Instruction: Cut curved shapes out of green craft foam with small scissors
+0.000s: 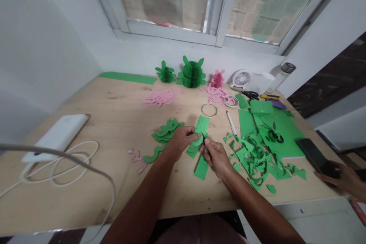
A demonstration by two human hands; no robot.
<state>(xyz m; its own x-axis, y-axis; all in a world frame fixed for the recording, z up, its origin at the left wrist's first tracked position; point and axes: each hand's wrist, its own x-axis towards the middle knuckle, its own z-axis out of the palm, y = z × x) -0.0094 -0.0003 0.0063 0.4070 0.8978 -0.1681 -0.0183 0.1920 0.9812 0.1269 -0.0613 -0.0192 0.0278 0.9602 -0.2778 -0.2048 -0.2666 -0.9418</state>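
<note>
Fingers and thumb of my left hand (180,141) pinch a small piece of green paper (198,138) above the table's front middle. Closed round a small dark-bladed pair of scissors (204,144), my right hand (217,156) brings the blades up against that paper. Beneath both hands lie green paper strips (203,122), one reaching toward the front edge. Just left of my left hand is a pile of cut green paper shapes (168,129), with a curved green piece (154,154) and a pink cut-out (137,159) beside it.
Green scraps (254,156) and green sheets (288,126) cover the right side. A person's hand (343,179) there holds a phone (317,156). Paper honeycomb figures (192,74), a fan (241,79) and a bottle (281,76) stand behind. A power bank (57,133) with cable lies left.
</note>
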